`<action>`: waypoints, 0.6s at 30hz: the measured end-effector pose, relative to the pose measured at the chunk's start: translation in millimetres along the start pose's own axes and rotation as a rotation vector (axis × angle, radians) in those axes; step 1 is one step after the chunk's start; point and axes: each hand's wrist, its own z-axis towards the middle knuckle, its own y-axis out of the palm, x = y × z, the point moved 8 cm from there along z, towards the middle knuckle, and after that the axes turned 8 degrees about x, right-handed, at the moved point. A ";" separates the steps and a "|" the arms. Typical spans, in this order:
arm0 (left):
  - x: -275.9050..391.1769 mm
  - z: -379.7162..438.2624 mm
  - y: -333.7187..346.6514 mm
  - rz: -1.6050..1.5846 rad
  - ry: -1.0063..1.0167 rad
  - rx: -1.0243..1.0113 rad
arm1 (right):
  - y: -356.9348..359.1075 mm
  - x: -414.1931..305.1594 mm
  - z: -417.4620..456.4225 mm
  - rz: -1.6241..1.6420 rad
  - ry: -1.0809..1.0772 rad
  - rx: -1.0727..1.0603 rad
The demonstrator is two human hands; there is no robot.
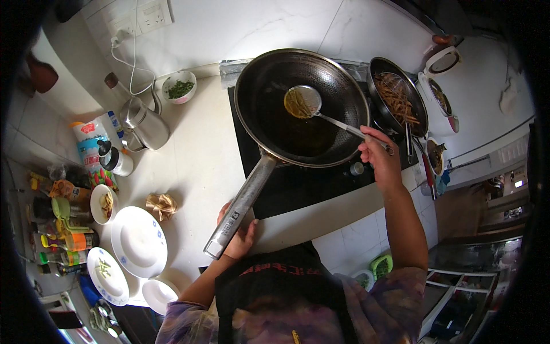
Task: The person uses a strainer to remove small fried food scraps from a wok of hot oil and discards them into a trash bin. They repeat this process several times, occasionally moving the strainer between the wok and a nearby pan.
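My right hand (380,157) grips the handle of a metal skimmer ladle (310,99), whose round head is over the inside of a large dark wok (275,129), with yellowish oil or food in and around it. The wok sits on a black cooktop (283,193), its long metal handle (245,202) pointing towards me. My left hand (241,241) is under and beside that handle at the counter's edge, fingers apart; the handle hides part of it. Right of the wok, a smaller pan (374,109) holds brown fried strips and a wire strainer.
On the left counter stand a bowl of chopped greens (180,89), a steel kettle (146,124), a crumpled brown wrapper (161,207), white plates (139,241), a bowl (160,296) and several seasoning bottles (77,241). A rice cooker (438,101) with its lid up stands at the right.
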 end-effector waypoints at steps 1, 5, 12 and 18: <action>-0.7 -0.1 0.3 -0.003 -0.001 -0.003 | 5.2 1.4 -1.8 0.014 0.024 -0.016; 5.0 0.3 -1.7 -0.049 -0.038 -0.011 | 21.5 1.7 -11.7 0.035 0.056 -0.103; 15.7 3.9 -7.5 0.029 0.001 0.005 | 30.6 2.5 -24.0 0.196 0.134 -0.177; 23.9 7.7 -11.3 0.083 0.029 0.018 | 31.5 1.5 -28.7 0.343 0.200 -0.202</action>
